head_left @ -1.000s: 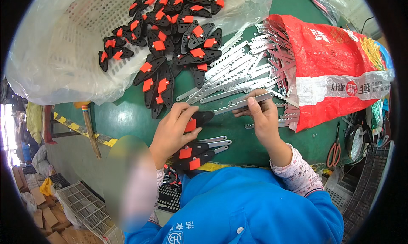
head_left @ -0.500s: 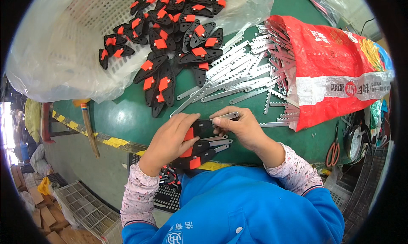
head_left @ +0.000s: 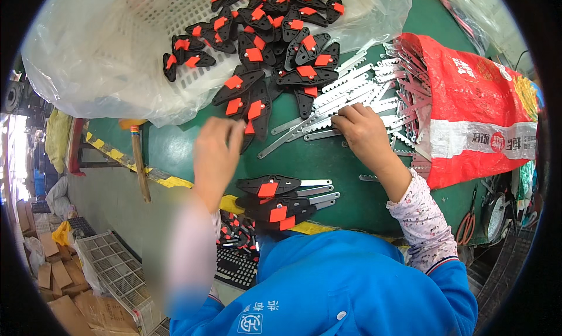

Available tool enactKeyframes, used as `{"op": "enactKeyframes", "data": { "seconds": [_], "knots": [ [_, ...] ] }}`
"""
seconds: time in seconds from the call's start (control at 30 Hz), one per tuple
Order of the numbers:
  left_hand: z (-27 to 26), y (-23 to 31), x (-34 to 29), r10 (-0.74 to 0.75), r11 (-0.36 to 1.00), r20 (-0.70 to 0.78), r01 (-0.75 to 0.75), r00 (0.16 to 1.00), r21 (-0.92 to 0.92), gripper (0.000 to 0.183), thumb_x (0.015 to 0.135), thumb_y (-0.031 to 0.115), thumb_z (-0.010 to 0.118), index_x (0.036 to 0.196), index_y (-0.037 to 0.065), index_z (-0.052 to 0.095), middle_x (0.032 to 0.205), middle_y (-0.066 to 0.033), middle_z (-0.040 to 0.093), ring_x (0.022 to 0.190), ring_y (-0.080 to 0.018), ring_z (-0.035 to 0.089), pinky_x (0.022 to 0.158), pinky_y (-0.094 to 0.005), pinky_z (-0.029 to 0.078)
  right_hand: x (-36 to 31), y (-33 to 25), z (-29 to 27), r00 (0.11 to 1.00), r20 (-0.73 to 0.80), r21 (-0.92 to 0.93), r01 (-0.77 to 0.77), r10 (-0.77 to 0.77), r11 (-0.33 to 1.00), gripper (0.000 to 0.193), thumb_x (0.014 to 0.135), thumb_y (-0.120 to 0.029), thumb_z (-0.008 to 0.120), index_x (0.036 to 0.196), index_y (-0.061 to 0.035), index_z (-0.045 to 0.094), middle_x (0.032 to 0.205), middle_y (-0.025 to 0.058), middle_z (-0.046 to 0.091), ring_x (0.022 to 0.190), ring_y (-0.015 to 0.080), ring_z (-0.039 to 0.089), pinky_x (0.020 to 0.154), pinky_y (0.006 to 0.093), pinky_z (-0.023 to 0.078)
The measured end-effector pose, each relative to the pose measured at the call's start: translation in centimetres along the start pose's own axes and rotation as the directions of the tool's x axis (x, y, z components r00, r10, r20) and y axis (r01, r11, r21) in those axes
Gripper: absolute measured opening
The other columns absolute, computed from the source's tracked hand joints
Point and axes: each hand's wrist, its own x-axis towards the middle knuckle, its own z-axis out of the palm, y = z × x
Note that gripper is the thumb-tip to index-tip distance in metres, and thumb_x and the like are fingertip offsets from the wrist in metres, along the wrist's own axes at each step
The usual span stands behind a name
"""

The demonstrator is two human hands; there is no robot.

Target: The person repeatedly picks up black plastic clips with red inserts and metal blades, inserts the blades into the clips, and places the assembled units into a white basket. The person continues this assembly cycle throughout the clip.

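Note:
My left hand [head_left: 216, 151], slightly blurred, is at the near end of the pile of black plastic pieces with red tabs [head_left: 256, 110]. Its fingertips reach the lowest pieces, and their grip cannot be made out. Over on the right, my right hand [head_left: 364, 136] has its fingers bent and pressed together on the heap of toothed metal strips [head_left: 351, 93]; what they pinch, if anything, is hidden. Between my arms, at the table's near edge, lies a small stack of black pieces [head_left: 269, 185] with red tabs, metal strips [head_left: 316, 182] sticking out to the right.
A red woven sack [head_left: 456, 102] spills strips onto the green table [head_left: 181, 154]. Clear plastic sheeting [head_left: 117, 72] lines a perforated white basket at the back left. A wooden-handled hammer [head_left: 139, 160] lies at the left edge, orange-handled scissors [head_left: 466, 226] at the right.
Both hands have left the piece they held, which now lies on the near stack. My left hand has moved away to the black pile, my right up to the metal strips.

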Motion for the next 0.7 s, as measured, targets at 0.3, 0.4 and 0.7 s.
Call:
{"op": "enactKeyframes", "data": {
  "seconds": [0.3, 0.4, 0.7],
  "knots": [
    [2.5, -1.9, 2.3, 0.182, 0.97, -0.085, -0.165, 0.98, 0.179, 0.031, 0.082, 0.01, 0.082, 0.101, -0.002, 0.06, 0.105, -0.0193, 0.065, 0.091, -0.0425, 0.062, 0.079, -0.0485, 0.053, -0.4, -2.7, -1.8, 0.97, 0.001, 0.398, -0.225, 0.245, 0.889, 0.012, 0.096, -0.01, 0.065, 0.106, -0.0064, 0.07, 0.097, 0.0113, 0.068, 0.09, 0.0333, 0.065, 0.08, 0.0418, 0.051],
    [2.5, -0.7, -0.3, 0.214, 0.975, 0.012, -0.213, 0.977, -0.055, 0.039, 0.074, -0.01, 0.077, 0.099, 0.001, 0.049, 0.109, -0.0201, 0.062, 0.093, -0.0439, 0.062, 0.081, -0.0447, 0.054, -0.8, -4.0, -2.5, 0.91, 0.143, 0.566, -0.398, 0.389, 0.722, 0.018, 0.097, -0.018, 0.074, 0.11, -0.006, 0.071, 0.097, 0.0136, 0.07, 0.081, 0.0356, 0.069, 0.072, 0.041, 0.056],
    [1.5, 0.5, -3.4, 0.319, 0.932, 0.02, -0.31, 0.947, -0.187, 0.048, 0.069, 0.0, 0.088, 0.102, 0.002, 0.052, 0.115, -0.0214, 0.061, 0.095, -0.0418, 0.064, 0.081, -0.0454, 0.056, -0.7, -5.3, -2.8, 0.953, 0.144, 0.552, -0.301, 0.266, 0.778, 0.019, 0.089, -0.022, 0.081, 0.103, -0.0108, 0.075, 0.088, 0.0083, 0.066, 0.076, 0.0309, 0.069, 0.066, 0.0409, 0.054]
  ]
}}
